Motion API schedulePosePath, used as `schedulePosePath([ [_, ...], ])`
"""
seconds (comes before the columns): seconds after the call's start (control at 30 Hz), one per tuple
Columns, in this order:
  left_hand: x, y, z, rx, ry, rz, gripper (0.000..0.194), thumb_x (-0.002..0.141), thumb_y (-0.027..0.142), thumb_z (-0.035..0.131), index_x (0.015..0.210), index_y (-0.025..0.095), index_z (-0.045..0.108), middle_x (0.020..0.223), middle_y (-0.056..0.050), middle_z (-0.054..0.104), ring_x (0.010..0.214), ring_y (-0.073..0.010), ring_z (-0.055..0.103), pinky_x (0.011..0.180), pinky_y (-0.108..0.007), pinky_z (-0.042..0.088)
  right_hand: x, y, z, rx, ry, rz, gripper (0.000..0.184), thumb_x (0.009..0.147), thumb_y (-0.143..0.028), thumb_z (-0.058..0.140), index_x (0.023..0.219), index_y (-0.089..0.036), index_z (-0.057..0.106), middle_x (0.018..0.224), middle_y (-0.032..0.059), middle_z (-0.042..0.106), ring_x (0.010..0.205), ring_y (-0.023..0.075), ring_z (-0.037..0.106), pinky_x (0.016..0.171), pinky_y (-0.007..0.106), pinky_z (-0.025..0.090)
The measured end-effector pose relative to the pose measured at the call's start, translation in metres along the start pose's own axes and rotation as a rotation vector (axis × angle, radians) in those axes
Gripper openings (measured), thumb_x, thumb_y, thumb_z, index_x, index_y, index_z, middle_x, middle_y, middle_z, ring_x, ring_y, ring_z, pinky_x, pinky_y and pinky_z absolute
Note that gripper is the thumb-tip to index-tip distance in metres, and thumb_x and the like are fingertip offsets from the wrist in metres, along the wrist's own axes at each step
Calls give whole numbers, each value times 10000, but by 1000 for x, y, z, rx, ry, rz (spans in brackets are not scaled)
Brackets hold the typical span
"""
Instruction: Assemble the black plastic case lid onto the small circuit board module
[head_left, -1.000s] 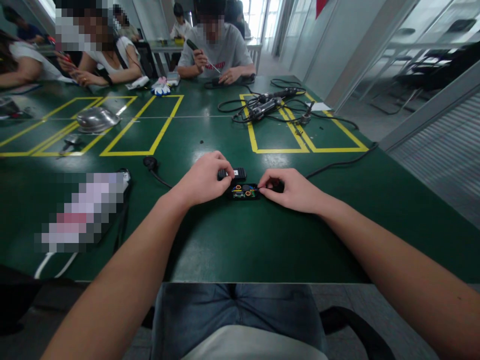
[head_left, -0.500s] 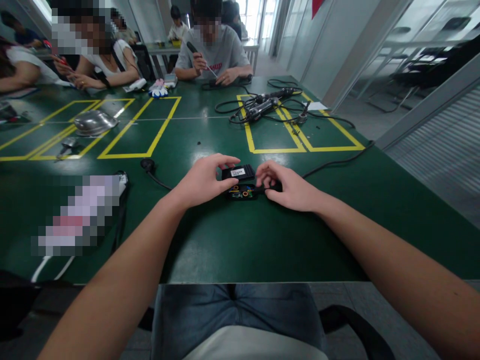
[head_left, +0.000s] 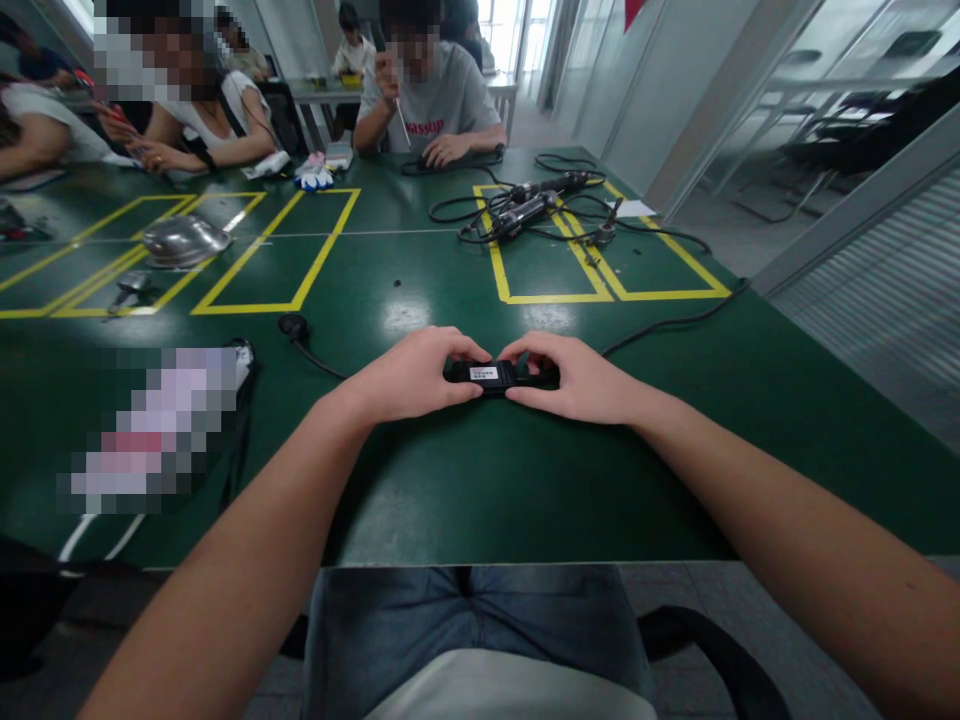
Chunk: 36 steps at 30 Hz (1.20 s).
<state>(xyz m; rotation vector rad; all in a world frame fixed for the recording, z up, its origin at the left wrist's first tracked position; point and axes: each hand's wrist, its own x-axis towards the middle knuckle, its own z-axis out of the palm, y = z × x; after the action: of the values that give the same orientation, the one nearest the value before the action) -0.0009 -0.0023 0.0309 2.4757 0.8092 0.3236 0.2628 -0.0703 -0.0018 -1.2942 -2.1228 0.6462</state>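
Between my hands lies a small black plastic case (head_left: 493, 374) with a white label on top and a cord leaving each end. Its cover sits over the lower half, so the circuit board is hidden; whether the cover is seated all round I cannot tell. My left hand (head_left: 409, 375) grips the left end, thumb at the near side and fingers at the far side. At the other end, my right hand (head_left: 581, 378) pinches the case the same way. The black cord (head_left: 667, 322) runs off behind my right hand, and a black plug (head_left: 293, 326) lies left of my left hand.
A blurred-out pale object (head_left: 161, 420) lies at the left with a strap. Further back are a metal housing (head_left: 186, 241), gloves (head_left: 315, 172), and corded tools (head_left: 525, 208) within yellow tape. Across the table a person (head_left: 427, 100) holds a screwdriver.
My left hand has brought the labelled cover down and toward me onto the lower half, covering the board. My right hand has closed onto the case's right end.
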Motion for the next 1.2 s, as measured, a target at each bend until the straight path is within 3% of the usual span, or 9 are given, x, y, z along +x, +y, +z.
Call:
schedulePosePath([
  [0.57, 1, -2, 5, -24, 25, -11, 397, 898, 306, 854, 1288, 233, 864, 1160, -72, 844, 1050, -274, 785, 1010, -402, 609, 0, 0, -2, -15, 8, 31, 304, 893, -420, 873, 1136, -238, 861, 955, 52, 810, 824, 243, 699, 780, 380, 541],
  [1.2, 1, -2, 6, -36, 18, -25, 384, 895, 291, 841, 1274, 231, 850, 1174, -69, 843, 1060, -276, 786, 1023, -416, 611, -2, 1, 0, -72, 12, -22, 349, 870, -374, 872, 1190, -247, 817, 1053, 66, 814, 886, 260, 715, 815, 391, 553],
])
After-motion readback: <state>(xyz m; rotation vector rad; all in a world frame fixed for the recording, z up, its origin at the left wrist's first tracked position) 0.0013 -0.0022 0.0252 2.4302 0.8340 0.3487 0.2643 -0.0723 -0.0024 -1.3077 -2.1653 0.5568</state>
